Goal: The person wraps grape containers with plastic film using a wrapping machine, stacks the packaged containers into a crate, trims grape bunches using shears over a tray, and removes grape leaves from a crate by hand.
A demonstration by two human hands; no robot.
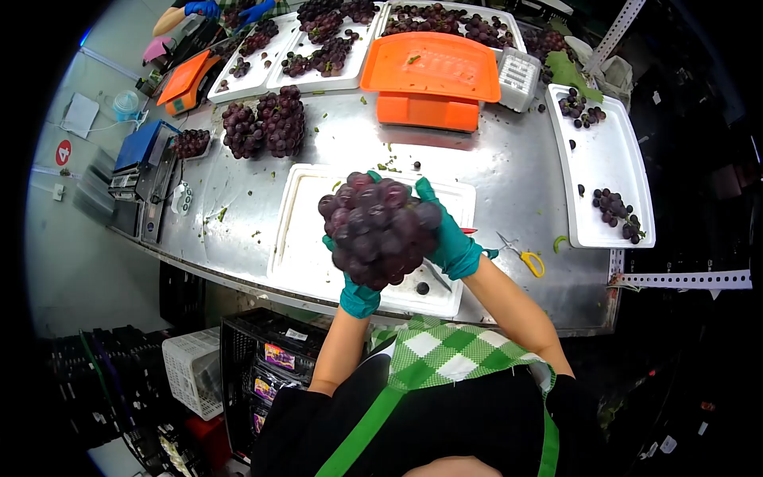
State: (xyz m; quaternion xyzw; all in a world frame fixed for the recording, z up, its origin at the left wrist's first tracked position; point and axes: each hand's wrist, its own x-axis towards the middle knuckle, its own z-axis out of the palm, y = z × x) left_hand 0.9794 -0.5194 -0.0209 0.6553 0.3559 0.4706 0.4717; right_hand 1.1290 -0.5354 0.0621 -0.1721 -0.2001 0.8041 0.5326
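A large bunch of dark purple grapes [380,226] is held up between my two gloved hands, above a white foam tray [298,230]. My left hand [359,296], in a green glove, supports it from the left and below; its fingers are mostly hidden by the fruit. My right hand [450,242], also green-gloved, grips the bunch's right side, thumb pointing up. A thin metal blade [438,277] shows under the right hand, with a red tip [469,231] beside it; whether it is held or lying down cannot be told. One loose grape [422,288] lies on the tray.
Yellow-handled scissors [531,262] lie to the right. An orange scale [429,75] stands ahead, near more grape bunches [266,127]. A foam tray [608,163] with small clusters sits at the right. Another person's blue-gloved hand [256,11] is at the far left.
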